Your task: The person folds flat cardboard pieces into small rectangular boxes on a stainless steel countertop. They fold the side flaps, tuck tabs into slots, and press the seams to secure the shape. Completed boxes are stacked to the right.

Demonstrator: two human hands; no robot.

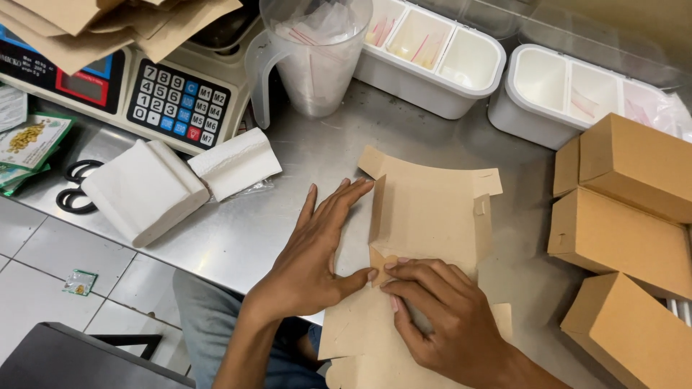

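Lower centre of the frame: flat brown cardboard blank, partly folded, lying on the steel table and overhanging its near edge. One side flap raised along a crease near the blank's left edge.

Left hand, centre-left of the blank: palm down, fingers stretched flat toward the upper right, fingertips touching the raised flap, thumb pressed against a small triangular tab at mid-blank. Grip released, nothing enclosed.

Right hand, lower right of centre: resting on the blank, fingers curled and pressing down beside the same tab, fingertip to thumb tip nearly touching the left thumb. Grip neither clenched around anything nor lifting; only pressing on cardboard.

Right edge of the frame: three folded brown boxes stacked and leaning together, just beside the blank.

Upper right: two white divided trays with thin pink-striped sachets in some compartments. Upper centre: clear plastic jug holding more sachets.

Left of centre: two white paper-wrapped blocks side by side, well apart from the blank. Black scissors partly hidden under the larger block.

Upper left: digital scale with keypad, loose brown cardboard pieces piled on its platform. Far left edge: green printed packets.

Lower left: tiled floor with one small packet on it.
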